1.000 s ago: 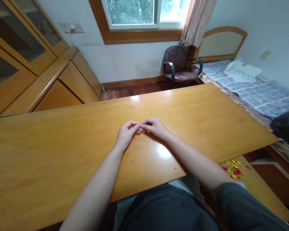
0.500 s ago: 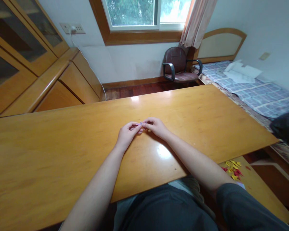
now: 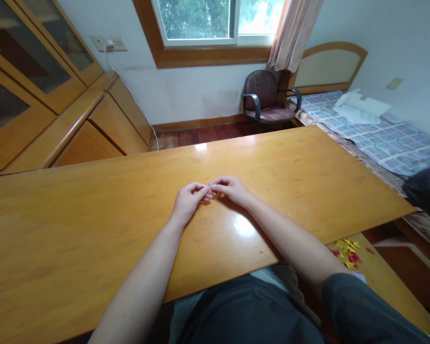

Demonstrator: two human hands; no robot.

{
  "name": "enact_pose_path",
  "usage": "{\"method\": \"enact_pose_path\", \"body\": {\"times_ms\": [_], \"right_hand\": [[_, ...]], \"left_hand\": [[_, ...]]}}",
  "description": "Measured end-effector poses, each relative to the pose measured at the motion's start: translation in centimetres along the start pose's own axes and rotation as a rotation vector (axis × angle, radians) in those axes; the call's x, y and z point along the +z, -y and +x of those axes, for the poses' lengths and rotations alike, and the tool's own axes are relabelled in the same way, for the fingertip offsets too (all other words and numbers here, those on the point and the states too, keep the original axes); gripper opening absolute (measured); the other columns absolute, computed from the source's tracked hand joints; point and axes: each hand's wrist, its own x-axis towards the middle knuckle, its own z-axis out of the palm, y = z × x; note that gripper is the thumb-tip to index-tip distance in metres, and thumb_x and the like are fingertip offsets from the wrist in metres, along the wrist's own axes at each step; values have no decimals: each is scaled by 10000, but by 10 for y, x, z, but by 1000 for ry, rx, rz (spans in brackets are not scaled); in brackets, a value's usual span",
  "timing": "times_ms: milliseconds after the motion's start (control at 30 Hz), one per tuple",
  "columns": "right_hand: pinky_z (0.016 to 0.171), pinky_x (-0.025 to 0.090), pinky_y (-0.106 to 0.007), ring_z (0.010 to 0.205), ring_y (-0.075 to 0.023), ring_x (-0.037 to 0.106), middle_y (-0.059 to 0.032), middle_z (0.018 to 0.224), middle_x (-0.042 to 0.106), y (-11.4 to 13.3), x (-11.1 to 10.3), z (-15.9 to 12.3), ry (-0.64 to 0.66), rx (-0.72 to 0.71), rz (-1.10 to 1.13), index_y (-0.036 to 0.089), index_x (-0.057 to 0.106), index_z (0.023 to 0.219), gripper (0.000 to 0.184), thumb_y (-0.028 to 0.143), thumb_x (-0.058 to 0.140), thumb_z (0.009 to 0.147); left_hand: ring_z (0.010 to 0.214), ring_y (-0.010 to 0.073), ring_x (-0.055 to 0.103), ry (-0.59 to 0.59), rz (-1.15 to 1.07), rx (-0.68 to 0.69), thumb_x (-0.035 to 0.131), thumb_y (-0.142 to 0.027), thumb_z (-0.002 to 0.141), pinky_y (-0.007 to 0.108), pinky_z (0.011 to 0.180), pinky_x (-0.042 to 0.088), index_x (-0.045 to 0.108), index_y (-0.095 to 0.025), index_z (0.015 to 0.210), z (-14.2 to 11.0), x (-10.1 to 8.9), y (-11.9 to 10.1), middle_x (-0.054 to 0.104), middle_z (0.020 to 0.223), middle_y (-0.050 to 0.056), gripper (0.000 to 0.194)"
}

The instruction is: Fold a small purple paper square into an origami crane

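Over the middle of the wooden table (image 3: pixel 93 229), both hands meet at a small purple folded paper (image 3: pixel 209 184). My left hand (image 3: pixel 189 198) pinches it from the left between thumb and fingers. From the right, my right hand (image 3: pixel 231 190) pinches the same piece, its fingertips close to those of the left. Only a purple tip shows above the fingers; the rest is covered, so its full shape cannot be made out.
Yellow and red folded paper stars (image 3: pixel 349 253) lie on a lower wooden surface (image 3: pixel 390 291) by my right elbow. Beyond the table stand a brown armchair (image 3: pixel 263 93) and a bed (image 3: pixel 387 129) at right. A wooden cabinet (image 3: pixel 75 119) is at left.
The purple paper has turned slightly between my fingertips, and its tip now shows above them. Both hands stay in nearly the same place.
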Motion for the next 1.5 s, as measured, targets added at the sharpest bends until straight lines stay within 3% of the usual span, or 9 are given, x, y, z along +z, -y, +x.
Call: {"method": "enact_pose_path", "body": {"times_ms": [367,700,1133,1500], "right_hand": [[691,462,-268,698,-147,610,-23,748,696,-3,2,2,-29,-42,-107,145,705,806,187,324,689,755],[661,451,-254,696,-143,601,-32,776,700,-3,-4,-1,41,-32,-80,139,713,853,271,402,711,784],[657,443,-262,670,-146,594,-19,731,671,-8,-1,-3,-5,-201,-227,153,693,820,243,395,679,839],[650,457,-263,659,-142,594,-14,720,668,-11,0,-1,-4,-136,-106,160,690,838,317,475,705,803]], "left_hand": [[619,163,688,-57,116,30,790,-532,690,274,636,563,687,-142,780,1,1,2,730,677,49,413],[636,165,683,-12,97,57,781,-487,726,287,659,557,717,-139,817,2,-4,4,737,702,58,365],[540,122,609,7,89,65,783,-421,730,227,542,493,634,-151,731,0,-5,4,679,612,7,309],[605,138,644,-2,83,93,767,-442,742,243,605,511,677,-150,809,2,-3,3,703,667,19,313]]}}
